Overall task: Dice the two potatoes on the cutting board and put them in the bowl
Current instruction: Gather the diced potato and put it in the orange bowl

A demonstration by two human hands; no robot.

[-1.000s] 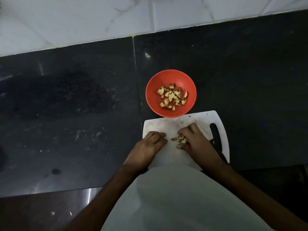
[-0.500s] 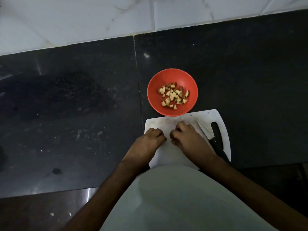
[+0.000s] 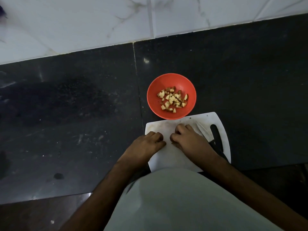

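Dark stone counter (image 3: 83, 114) across most of the view, seam running from 12 toward 6 just left of centre, pale marbled tile wall (image 3: 83, 22) along the far edge at 12. Light-coloured garment (image 3: 175, 197) filling the near foreground at 6, both bare forearms reaching out past it.

White cutting board (image 3: 221, 130) just right of centre, far edge touching or tucked just under the near rim of the bowl; which of the two cannot be told. Smudged, stained patch on the board's far left part.

Red bowl (image 3: 160, 84) at 12 of the board, resting on the counter, holding a loose heap of diced potato pieces (image 3: 173, 99), pale flesh with brown skin sides, spread over the bottom.

Right hand (image 3: 188, 139) on the middle of the board, knuckles up, fingers curled under and drawn together toward 9; whatever lies beneath them hidden, so gripping or not cannot be told. Left hand (image 3: 146, 144) at 9 of the right one, over the board's left edge, fingers curled down against the board surface, fingertips near the right hand's; contents likewise hidden.

Knife (image 3: 215, 139) flat on the board at 3 of the right hand, blade tip pointing toward 11, black handle running toward 5, beside the board's dark handle slot, untouched by either hand.
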